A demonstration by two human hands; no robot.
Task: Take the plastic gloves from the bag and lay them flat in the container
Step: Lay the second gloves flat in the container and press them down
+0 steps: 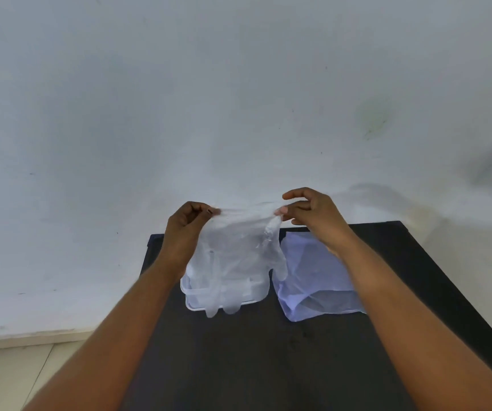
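- Fingertips [215, 211] of the left hand [184, 225] press together on one top corner of a clear plastic glove [239, 247], thumb against forefinger, the other fingers curled into the palm.
- Across from it, the right hand [313, 213] pinches the glove's other top corner between thumb and a fingertip, while its forefinger arches free above and the remaining fingers are loosely bent.
- Between the two pinches the glove's cuff edge is stretched level, and the glove hangs down from it with its finger parts pointing toward the person.
- Below the hanging glove sits a clear plastic container [185, 287] on a black table [268, 351]; the glove's lower fingers reach down over the container's near rim.
- Whether the glove touches the container or only hangs in front of it cannot be told, since both are see-through.
- Other clear gloves seem to lie inside the container, though their outlines are hard to separate.
- Just right of the container, a pale bluish plastic bag [316, 280] lies flat on the table, partly under the right forearm.
- Behind the table stands a plain whitish wall [239, 99], and pale floor tiles [7, 375] show at lower left.
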